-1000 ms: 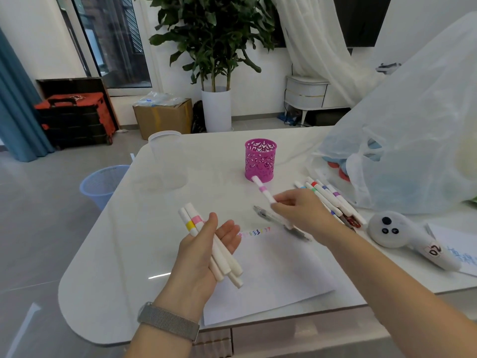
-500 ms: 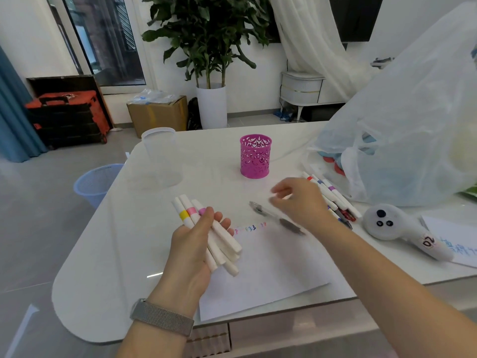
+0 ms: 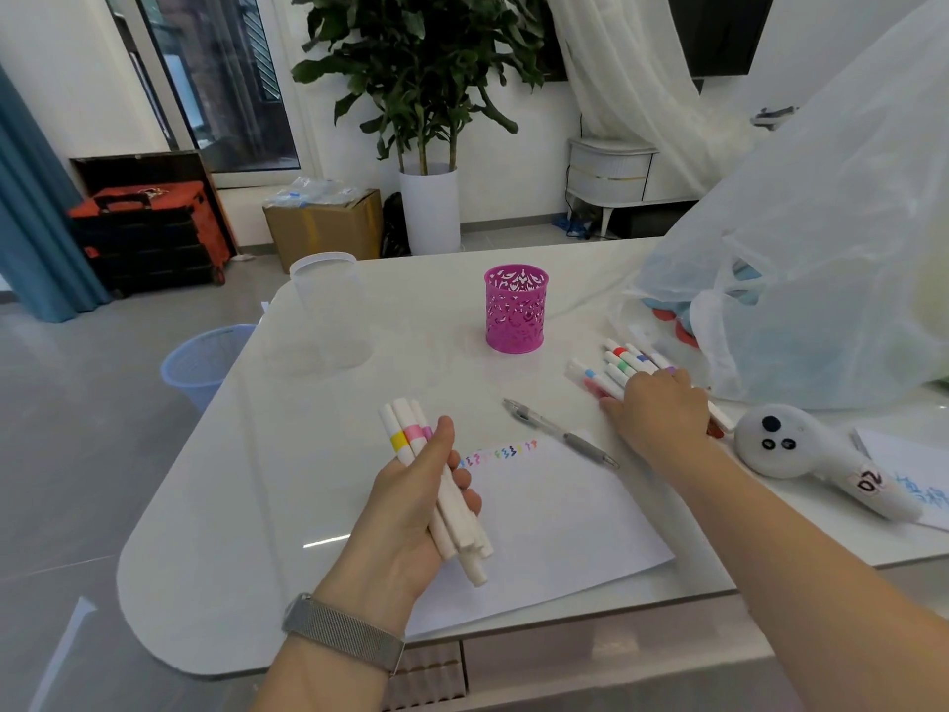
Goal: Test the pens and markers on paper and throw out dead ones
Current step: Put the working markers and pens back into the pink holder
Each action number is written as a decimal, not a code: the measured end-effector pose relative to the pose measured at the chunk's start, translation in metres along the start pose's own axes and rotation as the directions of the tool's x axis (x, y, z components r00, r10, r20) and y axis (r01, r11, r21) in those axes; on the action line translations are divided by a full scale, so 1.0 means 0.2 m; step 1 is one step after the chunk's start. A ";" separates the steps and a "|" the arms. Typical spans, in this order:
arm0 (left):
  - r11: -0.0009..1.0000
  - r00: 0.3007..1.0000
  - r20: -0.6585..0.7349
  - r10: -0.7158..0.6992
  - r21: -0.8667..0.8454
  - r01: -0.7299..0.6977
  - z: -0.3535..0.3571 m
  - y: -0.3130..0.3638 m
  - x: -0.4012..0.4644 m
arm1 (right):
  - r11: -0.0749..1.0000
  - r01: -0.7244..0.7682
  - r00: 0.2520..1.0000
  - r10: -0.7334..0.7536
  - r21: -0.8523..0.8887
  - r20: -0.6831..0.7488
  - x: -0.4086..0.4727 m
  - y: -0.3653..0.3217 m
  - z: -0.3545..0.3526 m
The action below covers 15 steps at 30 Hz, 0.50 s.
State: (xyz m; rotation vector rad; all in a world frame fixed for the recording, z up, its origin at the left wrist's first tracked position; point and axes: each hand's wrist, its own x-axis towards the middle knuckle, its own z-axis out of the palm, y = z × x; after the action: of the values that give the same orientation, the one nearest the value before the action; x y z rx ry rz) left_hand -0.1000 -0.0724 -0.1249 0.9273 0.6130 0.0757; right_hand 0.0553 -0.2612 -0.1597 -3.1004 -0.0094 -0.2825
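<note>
My left hand [image 3: 411, 506] grips a bundle of three white markers [image 3: 405, 429] with yellow, pink and purple bands, held above the table's front left. My right hand [image 3: 657, 413] lies palm down on a pile of several white markers [image 3: 616, 362] to the right; its fingertips are hidden, so I cannot tell if it pinches one. A white paper sheet [image 3: 554, 521] lies in front of me with a row of small coloured test scribbles [image 3: 498, 452] along its far edge. A clear ballpoint pen [image 3: 554, 431] rests at the sheet's far corner.
A pink perforated pen holder [image 3: 516, 310] stands mid-table and a clear plastic cup [image 3: 323, 300] at the far left. A blue wastebasket [image 3: 205, 357] sits on the floor to the left. A big translucent plastic bag [image 3: 821, 274] and a white plush toy [image 3: 791, 444] fill the right side.
My right hand passed its purple-banded marker into the left hand's bundle, then moved right onto the marker pile. My left hand's fingers closed round the bundle.
</note>
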 end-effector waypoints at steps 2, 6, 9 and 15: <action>1.000 1.000 0.000 -0.004 -0.013 0.004 0.00 0.00 0.01 | 0.999 -0.017 1.000 0.016 0.040 0.026 0.01 0.00 0.00; 0.999 1.000 0.014 -0.002 -0.050 0.002 0.00 0.00 0.01 | 0.999 0.015 0.998 -0.013 -0.032 0.067 -0.01 0.00 0.01; 0.994 0.999 0.034 0.022 -0.103 -0.018 0.01 0.00 0.00 | 0.992 0.110 0.991 -0.104 0.067 -0.089 -0.05 -0.04 -0.06; 0.987 0.988 0.119 0.102 -0.133 -0.086 0.03 0.01 -0.01 | 0.505 -0.027 0.706 -0.601 0.863 0.374 -0.36 -0.29 -0.34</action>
State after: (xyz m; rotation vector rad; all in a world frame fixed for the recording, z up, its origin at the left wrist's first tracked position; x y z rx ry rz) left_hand -0.0977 -0.0754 -0.1204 0.8300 0.4426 0.1390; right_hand -0.0291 -0.2049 -0.1052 -2.0192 -0.5632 0.6497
